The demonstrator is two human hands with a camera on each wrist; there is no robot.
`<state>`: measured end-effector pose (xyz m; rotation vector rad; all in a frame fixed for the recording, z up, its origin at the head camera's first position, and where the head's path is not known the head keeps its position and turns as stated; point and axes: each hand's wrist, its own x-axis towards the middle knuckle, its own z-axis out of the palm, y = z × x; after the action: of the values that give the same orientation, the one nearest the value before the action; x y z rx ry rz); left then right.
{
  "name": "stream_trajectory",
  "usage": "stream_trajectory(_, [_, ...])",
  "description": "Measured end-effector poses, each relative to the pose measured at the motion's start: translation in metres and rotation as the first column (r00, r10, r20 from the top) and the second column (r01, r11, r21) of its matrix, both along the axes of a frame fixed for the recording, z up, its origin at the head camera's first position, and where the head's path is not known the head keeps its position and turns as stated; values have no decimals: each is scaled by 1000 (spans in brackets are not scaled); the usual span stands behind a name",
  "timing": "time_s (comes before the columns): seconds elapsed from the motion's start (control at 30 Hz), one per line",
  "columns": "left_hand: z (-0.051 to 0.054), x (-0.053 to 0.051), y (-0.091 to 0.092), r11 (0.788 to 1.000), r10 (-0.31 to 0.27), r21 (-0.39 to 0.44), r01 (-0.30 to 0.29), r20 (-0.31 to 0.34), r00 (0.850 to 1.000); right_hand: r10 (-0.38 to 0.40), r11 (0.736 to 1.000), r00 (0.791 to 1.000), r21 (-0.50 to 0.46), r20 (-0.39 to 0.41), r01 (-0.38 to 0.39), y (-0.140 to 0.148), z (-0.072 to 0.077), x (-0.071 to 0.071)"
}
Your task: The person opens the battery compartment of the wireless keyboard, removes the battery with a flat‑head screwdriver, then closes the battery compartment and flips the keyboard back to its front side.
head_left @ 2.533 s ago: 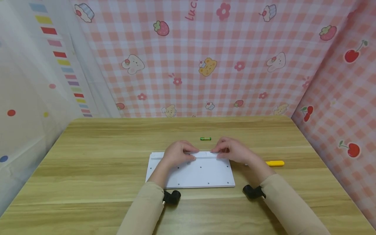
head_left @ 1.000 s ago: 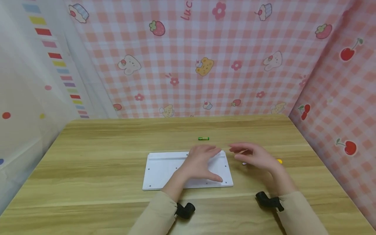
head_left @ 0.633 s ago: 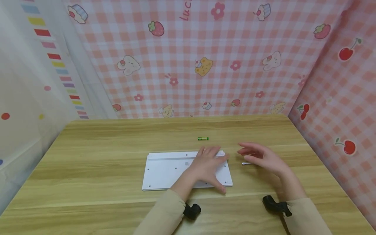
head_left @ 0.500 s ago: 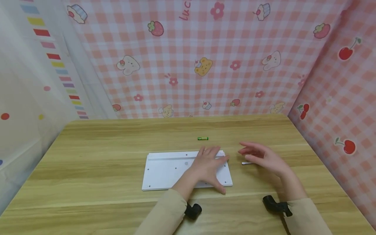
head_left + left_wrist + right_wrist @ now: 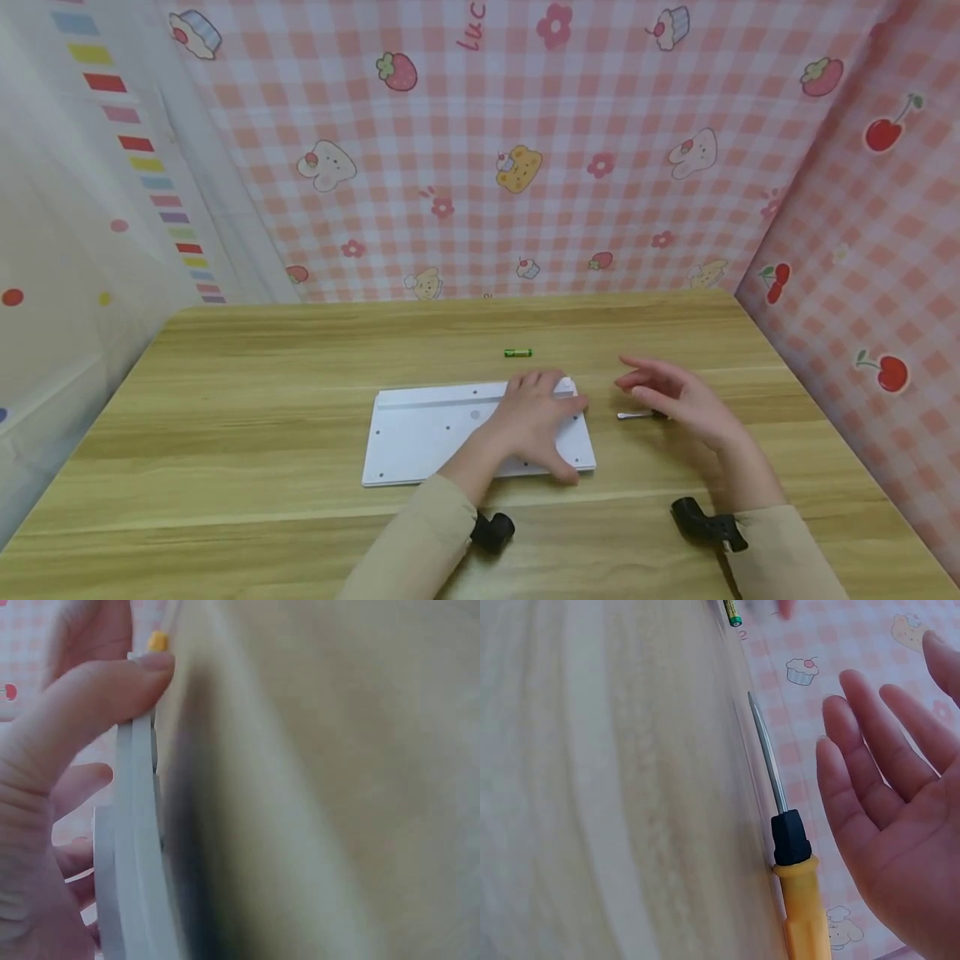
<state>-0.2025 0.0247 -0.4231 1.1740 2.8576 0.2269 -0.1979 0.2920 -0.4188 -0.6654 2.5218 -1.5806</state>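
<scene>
A white keyboard point(image 5: 420, 442) lies underside up on the wooden table, small screw holes dotted over its back. My left hand point(image 5: 528, 425) spans its right end, gripping it between thumb and fingers; in the left wrist view the thumb point(image 5: 97, 712) curls over the keyboard's edge point(image 5: 139, 847). That end appears slightly raised. To the right, my right hand point(image 5: 682, 400) is held above a screwdriver point(image 5: 636, 415) with nothing in its loosely bent fingers. The right wrist view shows the screwdriver's yellow handle point(image 5: 804, 907) and metal shaft, apart from the palm.
A green battery point(image 5: 517, 353) lies behind the keyboard. The wooden table point(image 5: 247, 375) ends at a pink checked cloth point(image 5: 450, 108) at the back, with more cloth hanging at both sides. Black wrist cameras point(image 5: 492, 532) sit at both sleeves.
Both hands were at the keyboard's back ridge. The left has shifted right to grip the keyboard's right end, which has just risen slightly. The right hand has moved away rightward, over the screwdriver.
</scene>
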Motion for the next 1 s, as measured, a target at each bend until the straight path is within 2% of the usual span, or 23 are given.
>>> stream_trajectory(0.13, [24, -2, -4, 1000, -23, 3, 23, -17, 1000, -27, 999, 1000, -43, -6, 27, 1, 2, 1])
stream_trajectory(0.3, [64, -2, -10, 998, -48, 28, 48, -24, 999, -28, 993, 999, -118, -24, 25, -1, 4, 1])
stream_trajectory(0.57, [124, 4, -30, 989, -90, 115, 88, 9, 996, 76, 966, 997, -247, -24, -80, -20, 2, 0])
stream_trajectory(0.73, [155, 9, -45, 983, -103, 151, 105, -15, 995, 119, 961, 992, -254, 38, -106, -38, -1, 0])
stream_trajectory(0.87, [176, 13, -58, 978, -88, 194, 82, 22, 996, 167, 946, 983, -294, 81, -136, -54, -4, 1])
stream_trajectory(1.0, [191, 15, -75, 958, -66, 284, 45, 67, 996, 229, 918, 969, -354, 97, -181, -69, -5, 1])
